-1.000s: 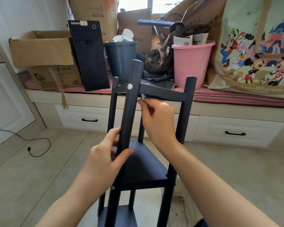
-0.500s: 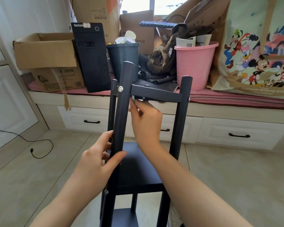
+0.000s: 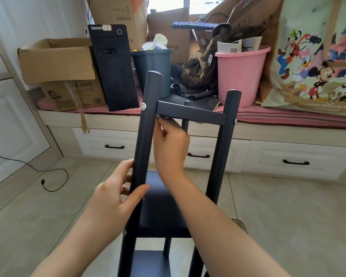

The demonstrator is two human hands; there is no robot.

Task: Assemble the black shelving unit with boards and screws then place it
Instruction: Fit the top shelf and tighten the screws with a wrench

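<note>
The black shelving unit (image 3: pixel 218 160) stands upright in front of me, with round black posts and black boards at three levels. Silver screw heads (image 3: pixel 143 106) show on the near left post and on the right post at the top board (image 3: pixel 190 113). My left hand (image 3: pixel 116 194) grips the near left post (image 3: pixel 146 136) below the top board. My right hand (image 3: pixel 171 148) reaches up under the top board's left corner, its fingertips pinching a small silvery part (image 3: pixel 158 116) against the post; what that part is I cannot tell.
Behind the unit runs a window bench with white drawers (image 3: pixel 296 160). On it stand a cardboard box (image 3: pixel 56 62), a black computer tower (image 3: pixel 114 66), a dark bin (image 3: pixel 154 70), a pink bucket (image 3: pixel 242 74) and a cartoon bag (image 3: pixel 318 56). A black cable (image 3: pixel 48 176) lies on the tiled floor at left.
The view has shifted and the unit's top sits lower and more central in it. My right hand moved left along the top board's underside to the corner at the near left post.
</note>
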